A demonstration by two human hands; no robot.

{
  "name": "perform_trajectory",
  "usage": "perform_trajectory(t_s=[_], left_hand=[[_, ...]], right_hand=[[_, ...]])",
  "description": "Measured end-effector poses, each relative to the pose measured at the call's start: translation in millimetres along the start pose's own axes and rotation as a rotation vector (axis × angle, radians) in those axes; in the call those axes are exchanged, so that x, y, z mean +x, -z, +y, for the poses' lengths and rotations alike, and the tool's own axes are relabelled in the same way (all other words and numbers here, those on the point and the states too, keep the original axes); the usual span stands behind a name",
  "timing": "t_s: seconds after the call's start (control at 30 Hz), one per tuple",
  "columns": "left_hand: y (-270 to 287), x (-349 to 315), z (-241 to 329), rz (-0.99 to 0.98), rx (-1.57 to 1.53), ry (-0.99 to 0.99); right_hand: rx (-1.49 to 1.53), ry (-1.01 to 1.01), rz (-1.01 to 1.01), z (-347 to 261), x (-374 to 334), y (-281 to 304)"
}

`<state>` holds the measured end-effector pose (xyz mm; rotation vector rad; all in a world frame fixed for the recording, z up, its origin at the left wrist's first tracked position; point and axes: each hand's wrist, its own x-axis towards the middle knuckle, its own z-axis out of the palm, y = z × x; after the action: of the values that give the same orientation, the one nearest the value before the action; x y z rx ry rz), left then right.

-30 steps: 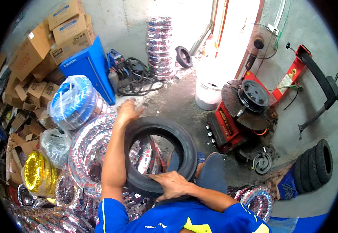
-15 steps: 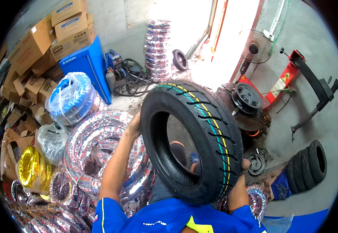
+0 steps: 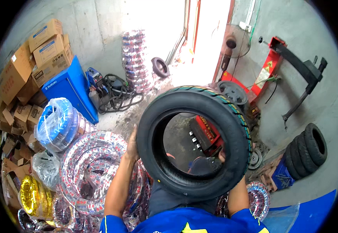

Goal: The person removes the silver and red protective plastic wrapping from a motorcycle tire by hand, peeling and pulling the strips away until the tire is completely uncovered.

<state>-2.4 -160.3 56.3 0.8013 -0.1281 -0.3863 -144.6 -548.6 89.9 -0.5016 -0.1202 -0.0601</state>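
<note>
I hold up a black motorcycle tyre point(image 3: 146, 134) in front of my body, tilted so that its side and round opening face me. Green and yellow lines run along its grooved tread, visible on the upper right. My left hand point(image 3: 133, 144) presses against the tyre's left edge, its fingers partly hidden behind it. Around the lower right of the tyre goes my right hand point(image 3: 222, 155), whose fingertips show inside the opening; the rest is hidden behind the rubber. Through the opening appears part of a red and black machine point(image 3: 207, 134) with several pedals.
Foil-wrapped tyres point(image 3: 93, 171) lie at the left, near a blue cabinet point(image 3: 70, 91) and cardboard boxes point(image 3: 48, 48). A wheel rim point(image 3: 233, 91) rests on the machine beyond my tyre, below a fan point(image 3: 236, 40). Used tyres point(image 3: 304, 151) stand at the right wall.
The tyre has turned, so its side and opening face me more and its tread less. My right fingers now show inside the opening. My view has shifted toward the right.
</note>
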Motion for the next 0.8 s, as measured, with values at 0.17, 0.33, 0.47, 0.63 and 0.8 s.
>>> perform_trajectory(t_s=[0.17, 0.33, 0.47, 0.63, 0.8], left_hand=[[3, 46, 1, 0.091, 0.282, 0.159], [14, 114, -16, 0.144, 0.620, 0.262], [1, 167, -39, 0.291, 0.678, 0.414], [-18, 193, -55, 0.379, 0.735, 0.620], [-54, 211, -45, 0.378, 0.655, 0.712]], right_hand=[[0.197, -0.141, 0.005, 22, 40, 85], [0.367, -0.205, -0.023, 26, 95, 147], [0.462, -0.204, -0.014, 6, 119, 179], [0.481, -0.176, 0.154, -35, 115, 172], [0.562, -0.170, 0.340, -62, 93, 152]])
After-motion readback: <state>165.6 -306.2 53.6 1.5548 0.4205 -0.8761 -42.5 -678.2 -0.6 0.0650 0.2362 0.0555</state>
